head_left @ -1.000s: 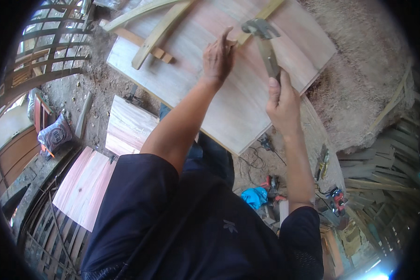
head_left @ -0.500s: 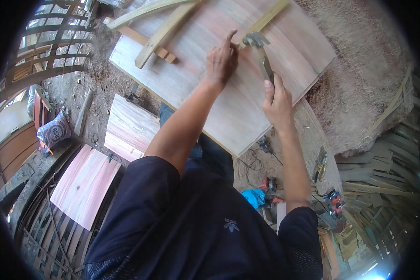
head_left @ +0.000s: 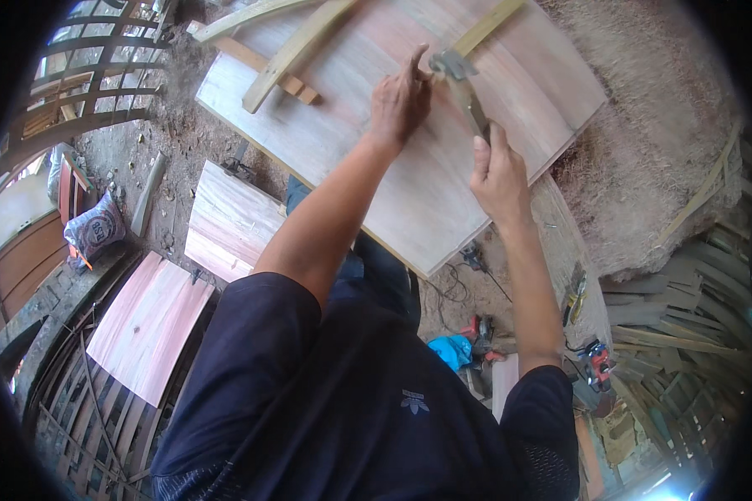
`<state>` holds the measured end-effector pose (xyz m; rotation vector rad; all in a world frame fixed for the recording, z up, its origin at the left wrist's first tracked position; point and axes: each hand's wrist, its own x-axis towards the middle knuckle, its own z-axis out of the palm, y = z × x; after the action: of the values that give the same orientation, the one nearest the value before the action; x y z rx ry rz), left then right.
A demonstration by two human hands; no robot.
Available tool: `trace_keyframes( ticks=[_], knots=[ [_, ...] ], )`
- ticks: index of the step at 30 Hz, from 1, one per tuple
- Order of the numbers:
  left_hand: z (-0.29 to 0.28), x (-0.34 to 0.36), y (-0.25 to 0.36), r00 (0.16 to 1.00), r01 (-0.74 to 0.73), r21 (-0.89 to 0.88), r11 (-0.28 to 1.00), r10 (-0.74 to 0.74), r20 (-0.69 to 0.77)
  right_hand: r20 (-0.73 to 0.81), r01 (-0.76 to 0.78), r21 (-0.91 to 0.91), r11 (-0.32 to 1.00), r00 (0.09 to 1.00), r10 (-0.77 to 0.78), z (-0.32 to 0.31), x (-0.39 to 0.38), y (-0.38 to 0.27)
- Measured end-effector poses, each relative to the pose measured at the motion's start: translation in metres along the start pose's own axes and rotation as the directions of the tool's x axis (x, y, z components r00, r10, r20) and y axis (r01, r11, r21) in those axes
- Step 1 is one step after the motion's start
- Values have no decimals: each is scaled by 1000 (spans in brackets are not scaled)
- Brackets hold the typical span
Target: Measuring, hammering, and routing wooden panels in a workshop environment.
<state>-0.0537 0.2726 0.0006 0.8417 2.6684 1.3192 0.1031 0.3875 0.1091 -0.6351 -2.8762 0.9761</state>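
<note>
My right hand (head_left: 501, 179) grips the wooden handle of a hammer (head_left: 476, 108). The slightly blurred hammer head is over a narrow pale batten (head_left: 489, 25) on a large pinkish plywood panel (head_left: 535, 75). My left hand (head_left: 401, 100) is at the batten's near end, beside the hammer head, with the index finger raised and the other fingers curled in; what they hold is hidden. To its upper left, a curved strip (head_left: 242, 21), a thicker board (head_left: 288, 63) and a short orange-brown block (head_left: 301, 88) lie on the same panel.
Two smaller boards (head_left: 230, 225) (head_left: 146, 326) stand at lower left, near a stuffed sack (head_left: 92, 230). Red power tools (head_left: 597, 363), cords and a blue cloth (head_left: 449, 351) lie below the panel. Scrap wood (head_left: 685, 309) is piled at right, and wooden lattice (head_left: 96, 75) is at upper left.
The hammer head and my right hand have shifted a little leftward and moved up and down slightly. My left hand has moved slightly rightward, staying beside the batten.
</note>
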Motion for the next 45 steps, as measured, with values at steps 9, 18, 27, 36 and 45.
trace_keyframes(
  ticks=[9,18,27,36,45],
  knots=[
    [6,1,-4,1000,-10,34,999,10,-22,-70,62,-1,998,996,-62,-7,3,-2],
    [7,3,-15,999,-48,78,996,47,12,-27,66,-9,998,997,-66,1,8,4],
    [-11,2,2,996,75,-16,997,-75,41,-67,-39,41,998,997,41,-14,-6,-13],
    [-26,-28,-9,1000,-9,105,994,7,18,-57,-96,83,992,993,101,-11,-21,-3],
    [-22,-21,2,999,5,30,1000,-7,41,-63,-116,83,990,991,121,-13,-13,-9]
  ],
)
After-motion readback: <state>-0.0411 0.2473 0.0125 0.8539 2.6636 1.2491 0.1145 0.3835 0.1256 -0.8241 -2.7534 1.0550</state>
